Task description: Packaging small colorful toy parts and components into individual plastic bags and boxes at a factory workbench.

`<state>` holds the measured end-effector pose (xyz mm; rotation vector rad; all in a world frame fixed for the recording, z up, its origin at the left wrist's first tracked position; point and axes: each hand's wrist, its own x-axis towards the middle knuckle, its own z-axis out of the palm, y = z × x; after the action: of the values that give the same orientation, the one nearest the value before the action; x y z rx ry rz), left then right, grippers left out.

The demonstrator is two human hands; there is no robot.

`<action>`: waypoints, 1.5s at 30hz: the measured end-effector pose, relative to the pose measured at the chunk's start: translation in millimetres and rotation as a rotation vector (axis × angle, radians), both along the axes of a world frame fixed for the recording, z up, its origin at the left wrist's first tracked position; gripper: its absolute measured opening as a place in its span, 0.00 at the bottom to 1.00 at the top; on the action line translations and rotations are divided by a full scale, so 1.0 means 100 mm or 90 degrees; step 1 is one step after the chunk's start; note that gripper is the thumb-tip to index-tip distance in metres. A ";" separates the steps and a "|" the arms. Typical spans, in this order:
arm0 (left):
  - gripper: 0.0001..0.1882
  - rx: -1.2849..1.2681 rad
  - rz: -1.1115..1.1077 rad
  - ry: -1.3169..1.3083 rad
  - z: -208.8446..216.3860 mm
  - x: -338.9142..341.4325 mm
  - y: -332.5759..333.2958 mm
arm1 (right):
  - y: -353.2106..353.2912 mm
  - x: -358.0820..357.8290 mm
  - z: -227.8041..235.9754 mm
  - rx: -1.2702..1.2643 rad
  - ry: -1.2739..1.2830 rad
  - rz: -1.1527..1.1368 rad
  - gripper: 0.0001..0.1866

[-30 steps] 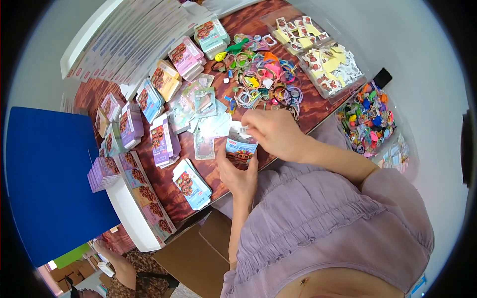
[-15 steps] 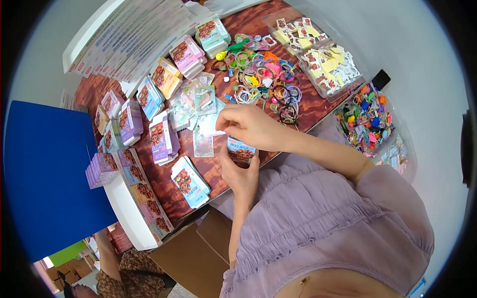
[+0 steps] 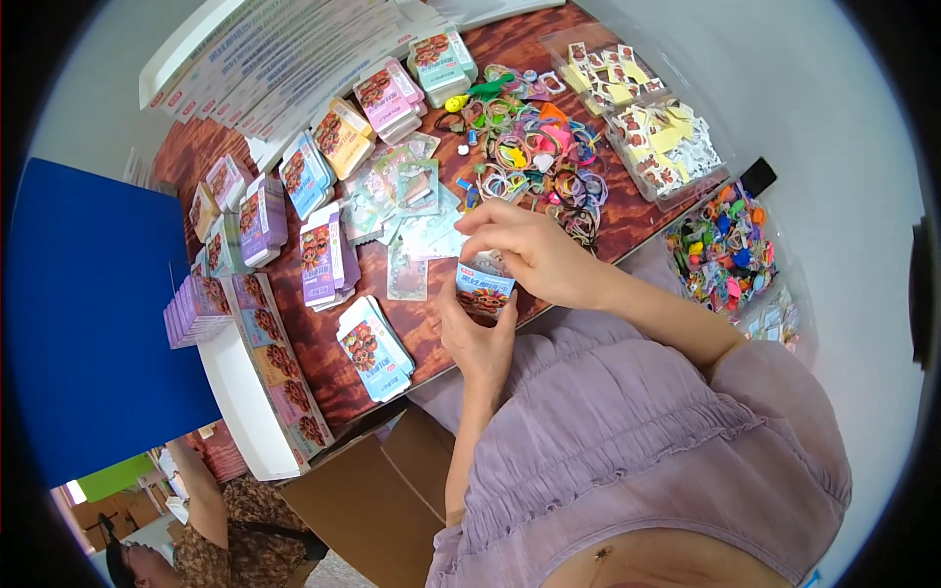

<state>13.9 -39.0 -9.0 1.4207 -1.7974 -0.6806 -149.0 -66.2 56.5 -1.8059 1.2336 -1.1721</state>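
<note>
My left hand (image 3: 474, 338) grips a small light-blue printed box (image 3: 483, 292) by its sides, close to the table's front edge. Over the top of that box curls my right hand (image 3: 534, 253), its fingers bent and close together. A greyish, shiny bit (image 3: 487, 262) shows under those fingers at the box's upper edge; whether they pinch it is partly hidden. Just beyond the hands lie several clear printed packets (image 3: 408, 275). To the left is a stack of flat light-blue cartons (image 3: 375, 350), and behind it a stack of purple ones (image 3: 323, 257).
Colourful bands and small toys (image 3: 539, 152) are heaped on the table. Clear bins of small cards (image 3: 669, 147) and trinkets (image 3: 723, 250) line the right. More carton stacks (image 3: 343, 137), a white display tray (image 3: 250, 402), a blue panel (image 3: 108, 314) and another person's arm (image 3: 203, 495) are leftward.
My right hand has lifted slightly off the box, so more of its front and the shiny bit at its top show. The whole view has shifted a little.
</note>
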 end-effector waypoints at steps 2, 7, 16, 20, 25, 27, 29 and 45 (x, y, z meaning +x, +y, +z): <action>0.40 0.019 0.003 0.015 -0.03 -0.01 0.01 | 0.04 -0.04 -0.06 0.005 -0.006 -0.016 0.15; 0.40 0.014 0.007 0.003 -0.01 -0.01 0.01 | 0.12 -0.04 -0.07 -0.038 -0.048 -0.093 0.14; 0.42 -0.046 -0.001 -0.003 -0.04 0.04 -0.05 | 0.10 -0.07 -0.20 0.156 -0.042 -0.167 0.10; 0.41 -0.019 -0.015 -0.045 0.04 0.04 -0.03 | 0.04 0.03 -0.16 0.028 0.063 -0.190 0.08; 0.40 -0.010 -0.021 -0.062 0.04 0.07 -0.02 | -0.01 -0.05 -0.22 0.078 0.085 -0.227 0.06; 0.40 -0.024 -0.018 -0.044 0.00 0.09 -0.03 | -0.02 -0.09 -0.21 0.017 0.069 -0.259 0.06; 0.41 -0.004 -0.012 -0.043 0.00 0.10 -0.03 | 0.01 -0.08 -0.17 0.061 0.021 -0.220 0.05; 0.39 0.104 -0.021 0.302 0.04 -0.11 -0.07 | 0.18 0.00 -0.23 0.174 -0.268 -0.144 0.17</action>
<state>2.4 -46.1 -4.6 1.2042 -1.4186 -1.1006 -148.6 -48.5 33.8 -1.1690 1.2901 -1.3480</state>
